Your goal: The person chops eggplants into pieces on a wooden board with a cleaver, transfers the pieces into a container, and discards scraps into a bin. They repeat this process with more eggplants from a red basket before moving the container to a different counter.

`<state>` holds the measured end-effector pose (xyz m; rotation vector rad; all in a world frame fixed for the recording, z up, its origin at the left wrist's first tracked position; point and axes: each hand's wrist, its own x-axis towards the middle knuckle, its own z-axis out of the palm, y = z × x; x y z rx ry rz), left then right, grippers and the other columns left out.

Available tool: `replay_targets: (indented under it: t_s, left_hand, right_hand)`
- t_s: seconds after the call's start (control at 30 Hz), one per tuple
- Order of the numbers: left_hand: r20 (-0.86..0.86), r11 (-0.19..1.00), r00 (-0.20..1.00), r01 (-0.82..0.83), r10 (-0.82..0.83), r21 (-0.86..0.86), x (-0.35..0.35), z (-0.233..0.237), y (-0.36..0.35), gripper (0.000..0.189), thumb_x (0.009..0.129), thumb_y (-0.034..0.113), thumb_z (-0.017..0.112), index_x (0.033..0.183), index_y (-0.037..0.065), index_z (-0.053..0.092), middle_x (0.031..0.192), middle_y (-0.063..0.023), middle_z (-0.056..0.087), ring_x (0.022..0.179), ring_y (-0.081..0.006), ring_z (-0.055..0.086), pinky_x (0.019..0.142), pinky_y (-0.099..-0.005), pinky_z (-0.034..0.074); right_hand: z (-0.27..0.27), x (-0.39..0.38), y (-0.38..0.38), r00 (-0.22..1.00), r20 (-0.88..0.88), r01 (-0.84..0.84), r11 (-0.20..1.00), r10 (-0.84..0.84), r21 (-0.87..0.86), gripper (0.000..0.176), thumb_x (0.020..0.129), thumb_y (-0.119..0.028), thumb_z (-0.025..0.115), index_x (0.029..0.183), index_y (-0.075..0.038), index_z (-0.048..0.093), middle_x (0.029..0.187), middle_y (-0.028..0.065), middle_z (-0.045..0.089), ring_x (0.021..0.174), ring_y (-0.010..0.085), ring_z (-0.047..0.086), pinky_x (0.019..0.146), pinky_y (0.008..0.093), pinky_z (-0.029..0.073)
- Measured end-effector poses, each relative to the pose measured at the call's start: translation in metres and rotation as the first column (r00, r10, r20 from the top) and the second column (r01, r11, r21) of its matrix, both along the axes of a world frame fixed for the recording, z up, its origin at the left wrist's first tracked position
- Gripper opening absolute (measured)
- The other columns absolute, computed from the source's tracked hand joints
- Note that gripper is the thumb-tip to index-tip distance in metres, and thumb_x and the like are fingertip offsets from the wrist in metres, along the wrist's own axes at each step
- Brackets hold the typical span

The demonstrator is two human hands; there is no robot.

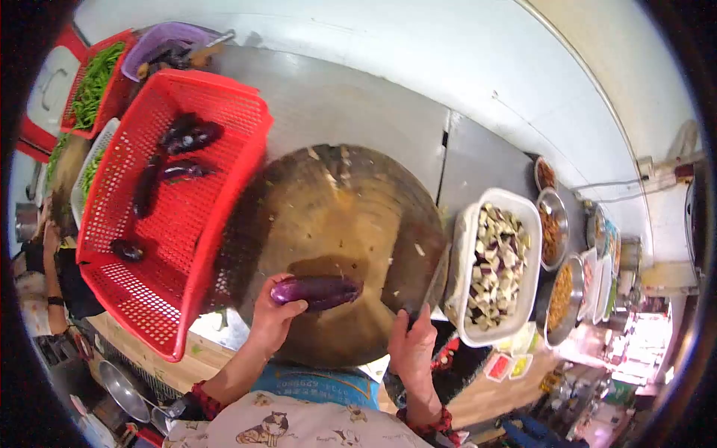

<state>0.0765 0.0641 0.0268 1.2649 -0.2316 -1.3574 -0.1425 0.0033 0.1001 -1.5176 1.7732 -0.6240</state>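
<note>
A purple eggplant (317,292) is held over the round wooden chopping block (340,224) by my left hand (276,310), whose fingers grip its left end. My right hand (411,340) is closed round the dark handle of a cleaver (415,261), with the broad blade reaching up over the block's right side. The eggplant and the blade are apart. Several dark eggplants (146,183) lie in the red basket (198,299) on the left. Diced eggplant (497,261) fills much of the white tray (532,299) on the right.
Green peppers (97,82) fill a red basket at the back left, beside a purple basket (168,31). Metal bowls of food, one of them (551,224) near the tray, stand at the right. Another person's arm (52,261) shows at the far left.
</note>
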Motion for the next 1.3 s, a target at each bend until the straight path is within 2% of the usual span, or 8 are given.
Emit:
replay_targets:
  t_s: [0.17,0.7,0.8,0.87,1.0,1.07,1.17,1.3]
  left_hand:
    - [0.518,0.991,0.846,0.133,-0.125,0.022,-0.013,0.003,0.008,0.056,0.070,0.006,0.073,0.118,0.004,0.045,0.103,-0.0071,0.055,0.096,-0.0174,0.054,0.086,-0.0312,0.045]
    - [0.724,0.950,0.623,0.275,-0.295,0.150,-0.003,-0.005,0.006,0.054,0.070,0.008,0.070,0.116,0.001,0.044,0.108,-0.0168,0.047,0.097,-0.0283,0.052,0.087,-0.0356,0.044]
    - [0.723,0.938,0.598,0.237,-0.347,0.254,0.001,0.005,-0.006,0.050,0.069,0.007,0.069,0.114,0.001,0.047,0.111,-0.0181,0.048,0.098,-0.0318,0.053,0.087,-0.0381,0.044]
    - [0.965,0.937,0.005,0.241,-0.262,0.253,0.008,0.023,-0.014,0.047,0.072,0.004,0.066,0.116,0.001,0.050,0.116,-0.0197,0.050,0.104,-0.0339,0.053,0.092,-0.0420,0.043]
    - [0.989,0.877,-0.056,0.458,-0.136,0.146,-0.031,0.039,-0.056,0.045,0.072,0.013,0.068,0.114,0.005,0.053,0.114,-0.0181,0.052,0.101,-0.0363,0.053,0.088,-0.0430,0.044]
    - [0.979,0.627,-0.161,0.752,-0.129,0.206,-0.059,0.043,-0.080,0.046,0.072,0.009,0.066,0.117,0.009,0.055,0.115,-0.0185,0.051,0.104,-0.0380,0.052,0.091,-0.0474,0.043]
    - [0.888,0.356,-0.383,0.816,-0.255,0.455,-0.085,0.009,-0.094,0.042,0.072,0.009,0.063,0.114,0.011,0.057,0.108,-0.0174,0.051,0.099,-0.0376,0.054,0.082,-0.0476,0.047]
    - [0.912,0.447,-0.263,0.806,-0.316,0.388,-0.101,0.028,-0.092,0.032,0.075,0.006,0.065,0.105,0.006,0.058,0.106,-0.0179,0.052,0.091,-0.0370,0.058,0.072,-0.0437,0.051]
  right_hand:
    - [0.014,-0.005,0.019,0.884,-0.233,-0.407,0.912,0.406,0.046,0.016,0.087,-0.011,0.056,0.093,0.002,0.048,0.053,0.0201,0.056,0.046,0.0399,0.057,0.041,0.0483,0.045]
    - [-0.034,0.025,-0.007,0.862,-0.268,-0.346,0.886,0.430,0.307,0.024,0.088,-0.016,0.055,0.099,0.005,0.049,0.062,0.0265,0.058,0.062,0.0486,0.058,0.056,0.0550,0.047]
    - [-0.020,0.005,-0.005,0.924,-0.196,-0.290,0.935,0.329,0.203,0.022,0.088,-0.016,0.057,0.096,0.003,0.049,0.062,0.0256,0.059,0.060,0.0473,0.059,0.054,0.0526,0.049]
    - [-0.003,-0.010,-0.001,0.968,-0.136,-0.211,0.977,0.213,0.031,0.021,0.087,-0.015,0.059,0.096,0.002,0.050,0.060,0.0232,0.059,0.055,0.0443,0.059,0.049,0.0495,0.049]
    - [0.027,-0.031,0.003,0.999,0.045,-0.028,0.999,0.030,-0.043,0.018,0.088,-0.007,0.057,0.100,0.004,0.050,0.071,0.0223,0.063,0.062,0.0379,0.065,0.053,0.0409,0.050]
    - [0.028,-0.043,0.011,1.000,0.017,0.009,1.000,-0.008,-0.023,0.018,0.087,-0.007,0.057,0.100,0.003,0.050,0.071,0.0221,0.063,0.062,0.0374,0.065,0.053,0.0409,0.050]
    - [0.029,-0.059,0.033,0.991,0.006,0.132,0.991,-0.132,0.009,0.018,0.087,-0.009,0.059,0.100,0.001,0.050,0.071,0.0237,0.062,0.063,0.0392,0.064,0.053,0.0433,0.049]
    - [0.039,-0.093,0.071,0.970,-0.012,0.244,0.969,-0.244,0.043,0.017,0.086,-0.010,0.061,0.097,-0.002,0.050,0.068,0.0252,0.060,0.062,0.0438,0.061,0.051,0.0470,0.046]
